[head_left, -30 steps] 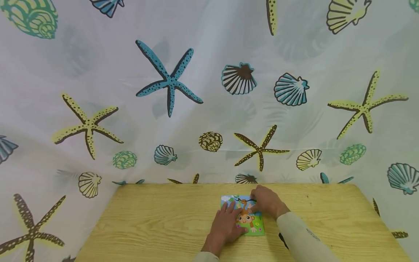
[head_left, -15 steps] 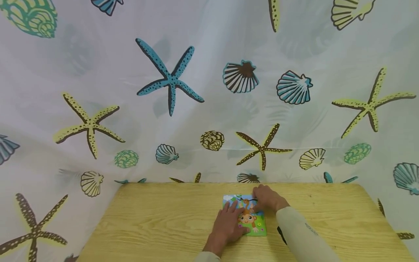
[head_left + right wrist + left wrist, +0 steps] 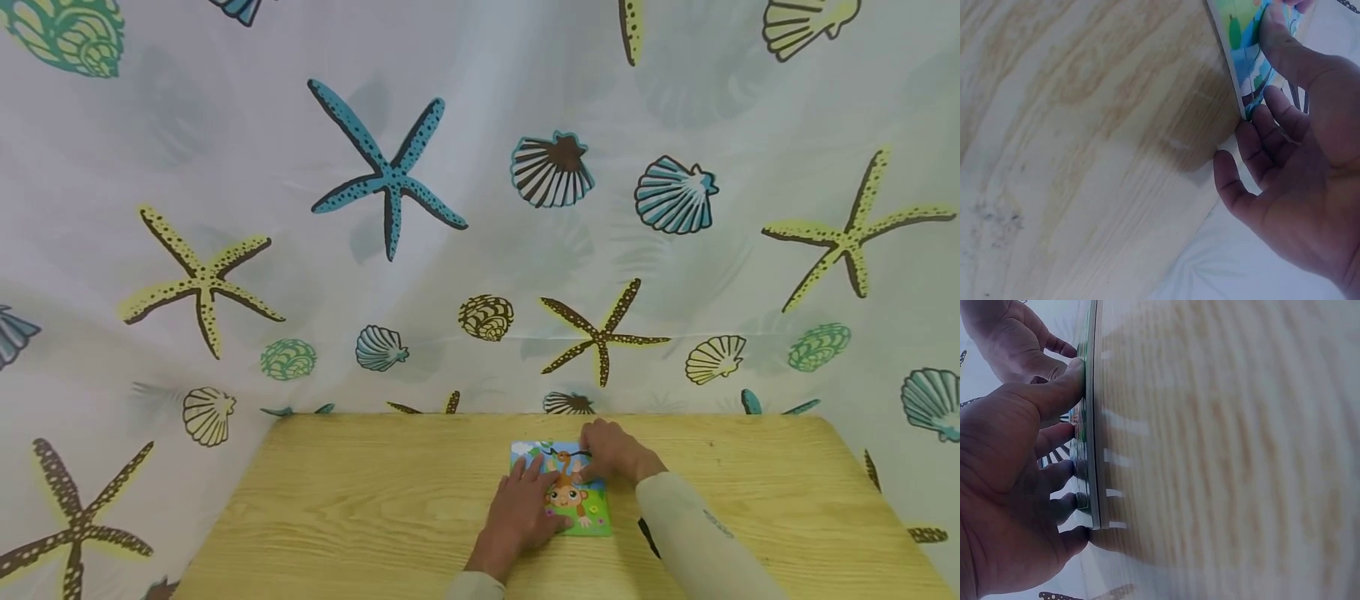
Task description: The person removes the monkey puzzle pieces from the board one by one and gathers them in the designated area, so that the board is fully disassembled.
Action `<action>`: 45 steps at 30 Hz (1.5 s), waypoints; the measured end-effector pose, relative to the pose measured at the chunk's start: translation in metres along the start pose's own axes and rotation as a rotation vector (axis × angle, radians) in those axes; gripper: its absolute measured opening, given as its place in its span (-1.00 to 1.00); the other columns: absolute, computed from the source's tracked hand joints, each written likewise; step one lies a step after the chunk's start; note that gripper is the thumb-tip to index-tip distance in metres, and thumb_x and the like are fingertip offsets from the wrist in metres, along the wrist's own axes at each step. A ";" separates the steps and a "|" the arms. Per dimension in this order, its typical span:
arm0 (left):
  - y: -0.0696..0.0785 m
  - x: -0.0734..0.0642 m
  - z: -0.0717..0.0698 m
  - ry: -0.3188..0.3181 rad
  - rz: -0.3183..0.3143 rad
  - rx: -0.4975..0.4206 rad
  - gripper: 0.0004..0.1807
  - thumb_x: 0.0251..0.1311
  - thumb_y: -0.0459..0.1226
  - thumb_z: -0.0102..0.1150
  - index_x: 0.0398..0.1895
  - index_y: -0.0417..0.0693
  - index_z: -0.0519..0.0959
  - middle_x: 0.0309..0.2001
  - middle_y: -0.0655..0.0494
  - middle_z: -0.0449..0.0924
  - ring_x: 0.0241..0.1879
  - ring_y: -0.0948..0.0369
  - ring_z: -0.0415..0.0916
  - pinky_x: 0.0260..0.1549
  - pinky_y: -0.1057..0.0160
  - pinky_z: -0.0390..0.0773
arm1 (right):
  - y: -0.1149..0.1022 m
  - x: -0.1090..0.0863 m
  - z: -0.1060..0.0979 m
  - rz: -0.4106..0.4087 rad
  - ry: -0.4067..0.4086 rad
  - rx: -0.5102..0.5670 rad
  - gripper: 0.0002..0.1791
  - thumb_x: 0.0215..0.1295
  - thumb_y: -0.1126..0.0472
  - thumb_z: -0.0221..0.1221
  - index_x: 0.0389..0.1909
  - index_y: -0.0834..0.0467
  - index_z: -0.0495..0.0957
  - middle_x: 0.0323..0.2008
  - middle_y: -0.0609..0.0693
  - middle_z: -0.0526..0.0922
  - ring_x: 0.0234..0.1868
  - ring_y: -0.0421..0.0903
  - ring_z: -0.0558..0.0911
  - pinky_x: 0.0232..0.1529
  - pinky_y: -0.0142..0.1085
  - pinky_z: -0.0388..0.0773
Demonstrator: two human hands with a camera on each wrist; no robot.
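A thin square picture puzzle [image 3: 592, 521] showing a cartoon monkey hanging from a branch lies flat on the wooden table. My left hand [image 3: 521, 510] rests on its left part with fingers spread. In the left wrist view that hand's thumb and fingertips [image 3: 1063, 469] touch the picture along its side. At the upper right corner my right hand [image 3: 615, 454] holds the puzzle. In the right wrist view its thumb [image 3: 1277, 44] presses on the picture, while curled fingers [image 3: 1257, 134] meet the edge. Part of the picture is hidden under both hands.
The light wooden table [image 3: 352, 492] extends to both sides of the puzzle. Behind it and at the sides hangs a white cloth [image 3: 465, 250] printed with starfish and shells, reaching down to the table's back edge. A dark band [image 3: 648, 537] shows under the right sleeve.
The head view has shifted slightly. Both hands keep nearly the same places on the puzzle, and the puzzle stays in its spot on the table.
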State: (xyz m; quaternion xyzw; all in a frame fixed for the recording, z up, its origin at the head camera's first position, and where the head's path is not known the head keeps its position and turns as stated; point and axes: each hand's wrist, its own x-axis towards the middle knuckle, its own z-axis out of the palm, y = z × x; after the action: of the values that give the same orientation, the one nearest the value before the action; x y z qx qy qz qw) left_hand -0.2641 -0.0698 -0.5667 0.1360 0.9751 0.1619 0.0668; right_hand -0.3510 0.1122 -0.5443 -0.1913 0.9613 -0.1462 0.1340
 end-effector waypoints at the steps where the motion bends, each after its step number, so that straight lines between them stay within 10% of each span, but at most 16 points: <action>1: 0.000 0.000 0.000 -0.003 -0.003 -0.003 -0.21 0.04 0.19 0.30 0.34 0.14 0.39 0.50 0.00 0.14 0.49 -0.11 0.04 0.35 -0.24 0.23 | 0.001 0.000 0.001 -0.002 0.016 -0.006 -0.53 -0.04 -0.01 0.48 -0.22 0.14 0.52 -0.25 -0.01 0.46 -0.20 -0.06 0.46 -0.04 -0.09 0.53; 13: -0.002 0.000 0.000 -0.003 0.002 -0.026 -0.22 0.06 0.16 0.31 0.35 0.14 0.39 0.50 0.02 0.13 0.49 -0.10 0.03 0.36 -0.23 0.21 | 0.003 -0.009 0.013 0.011 0.191 -0.004 -0.51 -0.16 -0.09 0.51 -0.34 0.18 0.62 -0.36 -0.04 0.61 -0.30 -0.10 0.57 -0.13 -0.13 0.58; 24: -0.003 -0.001 0.003 -0.012 -0.005 -0.040 -0.21 0.07 0.16 0.31 0.37 0.13 0.37 0.51 0.01 0.11 0.50 -0.10 0.01 0.38 -0.23 0.18 | 0.000 -0.013 0.019 0.092 0.172 0.111 -0.51 -0.13 0.01 0.52 -0.24 0.27 0.69 -0.22 0.07 0.70 -0.16 0.04 0.63 -0.04 -0.07 0.60; 45: -0.002 0.002 0.002 -0.005 -0.012 -0.030 -0.21 0.04 0.16 0.33 0.35 0.14 0.40 0.51 0.01 0.11 0.50 -0.11 0.01 0.35 -0.25 0.20 | 0.002 -0.011 0.015 -0.049 0.142 0.037 -0.58 0.04 0.03 0.43 -0.03 -0.06 0.64 -0.10 -0.06 0.51 -0.05 0.00 0.49 -0.06 0.11 0.52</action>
State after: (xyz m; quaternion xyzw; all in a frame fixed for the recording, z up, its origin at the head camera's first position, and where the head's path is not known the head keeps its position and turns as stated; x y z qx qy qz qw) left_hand -0.2658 -0.0700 -0.5694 0.1294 0.9732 0.1757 0.0722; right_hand -0.3371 0.1155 -0.5563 -0.2013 0.9605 -0.1806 0.0654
